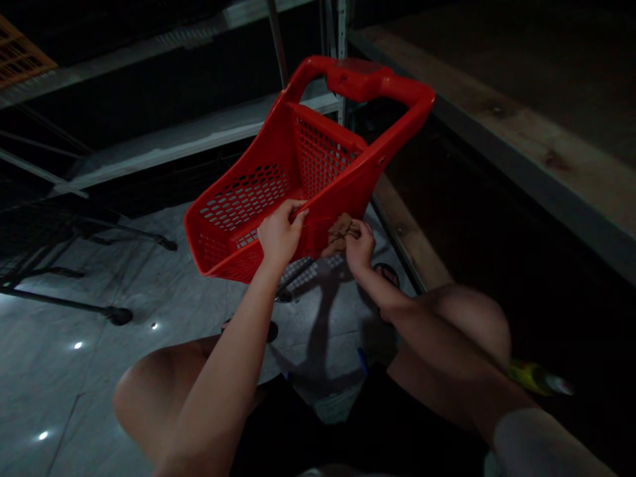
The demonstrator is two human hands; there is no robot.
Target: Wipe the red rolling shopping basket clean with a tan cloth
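Observation:
A red plastic shopping cart (342, 192) with perforated walls stands in front of me, its looped handle at the upper right. My left hand (282, 233) grips the top rim of its near side wall, thumb outside and fingers over the inner side. Bunched in my right hand (361, 248) is a brown cloth (342, 232), held against or very close to the outer face of that same wall. The right fingertips are partly hidden by the cloth's folds.
Metal shelving (199, 139) runs behind the cart, with an orange crate (22, 56) at the upper left. Dark wheeled frames (64, 301) stand on the left floor. Wooden-edged shelves (497, 112) flank the right, where a yellow-green bottle (534, 377) lies.

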